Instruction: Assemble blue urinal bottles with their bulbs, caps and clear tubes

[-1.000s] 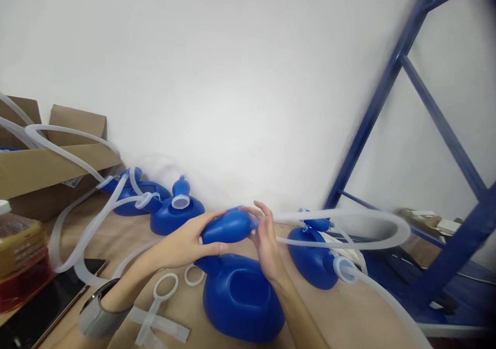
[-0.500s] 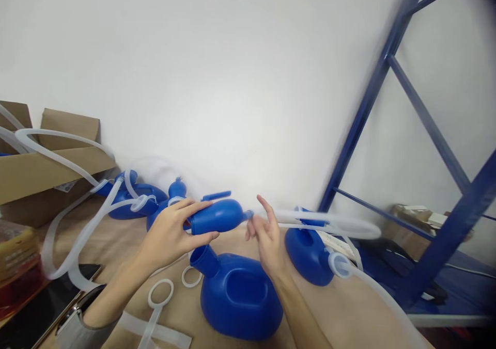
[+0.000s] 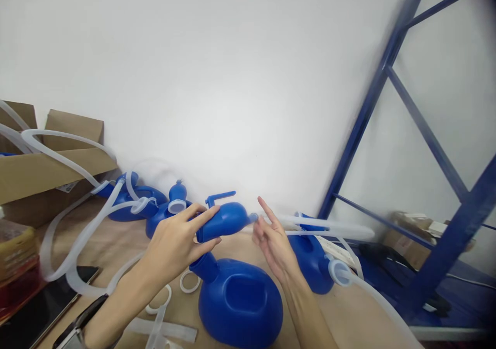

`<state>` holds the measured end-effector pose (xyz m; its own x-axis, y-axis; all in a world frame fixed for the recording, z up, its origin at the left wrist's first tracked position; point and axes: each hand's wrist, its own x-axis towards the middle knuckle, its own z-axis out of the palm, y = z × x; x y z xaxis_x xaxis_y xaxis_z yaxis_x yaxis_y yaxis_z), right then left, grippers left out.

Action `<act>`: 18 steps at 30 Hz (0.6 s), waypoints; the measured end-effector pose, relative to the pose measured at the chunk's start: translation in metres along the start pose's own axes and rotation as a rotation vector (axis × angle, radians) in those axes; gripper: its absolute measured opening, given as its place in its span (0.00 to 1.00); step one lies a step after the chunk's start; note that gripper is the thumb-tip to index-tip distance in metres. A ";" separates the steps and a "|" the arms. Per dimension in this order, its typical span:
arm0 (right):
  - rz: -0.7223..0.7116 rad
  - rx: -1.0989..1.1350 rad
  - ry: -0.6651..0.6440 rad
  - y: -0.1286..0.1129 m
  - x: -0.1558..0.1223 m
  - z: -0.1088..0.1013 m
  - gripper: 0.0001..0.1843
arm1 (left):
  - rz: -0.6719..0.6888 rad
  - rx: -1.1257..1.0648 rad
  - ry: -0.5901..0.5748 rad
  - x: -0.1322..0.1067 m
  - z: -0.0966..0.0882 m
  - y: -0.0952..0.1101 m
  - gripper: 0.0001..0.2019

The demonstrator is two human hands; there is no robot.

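Observation:
My left hand [image 3: 176, 238] is closed around a blue bulb-shaped urinal head [image 3: 227, 220], its narrow nozzle pointing right. A blue L-shaped handle piece [image 3: 222, 196] shows just behind it. At the nozzle, my right hand [image 3: 273, 240] pinches the end of a translucent tube [image 3: 329, 224], with the index finger raised; the fingers partly hide where tube and nozzle meet. Below both hands a blue urinal bottle [image 3: 240, 302] lies on the table, its open neck under my left hand. Translucent rings [image 3: 189, 282] and straps [image 3: 166, 329] lie left of it.
More blue bottles with tubes [image 3: 135, 204] lie at the left, near an open cardboard box [image 3: 58, 168]. Another blue bottle [image 3: 310, 261] with a capped tube stands right, before a blue metal rack [image 3: 360, 127]. A dark phone-like device [image 3: 50, 307] lies at lower left.
Both hands and the urinal head have shifted slightly right and down in view. The bulb has tilted, nozzle rising a little. The tube at right looks less blurred.

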<state>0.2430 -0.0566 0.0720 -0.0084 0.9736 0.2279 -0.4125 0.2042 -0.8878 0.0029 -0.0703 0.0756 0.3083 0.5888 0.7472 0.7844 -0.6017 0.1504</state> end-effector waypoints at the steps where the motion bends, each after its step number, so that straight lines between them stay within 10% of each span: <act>1: 0.020 0.015 -0.007 -0.002 0.000 -0.002 0.38 | 0.075 0.065 0.053 -0.001 0.000 -0.001 0.24; 13: -0.114 0.168 0.134 -0.003 0.001 0.018 0.30 | 0.297 0.216 0.113 -0.005 -0.002 0.007 0.23; 18: -0.264 0.399 0.281 -0.026 -0.004 0.027 0.25 | 0.141 -0.146 -0.063 -0.008 0.005 0.033 0.27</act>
<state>0.2290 -0.0682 0.1051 0.3627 0.8954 0.2584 -0.6815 0.4439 -0.5818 0.0289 -0.0916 0.0715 0.4462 0.5231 0.7261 0.6460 -0.7497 0.1432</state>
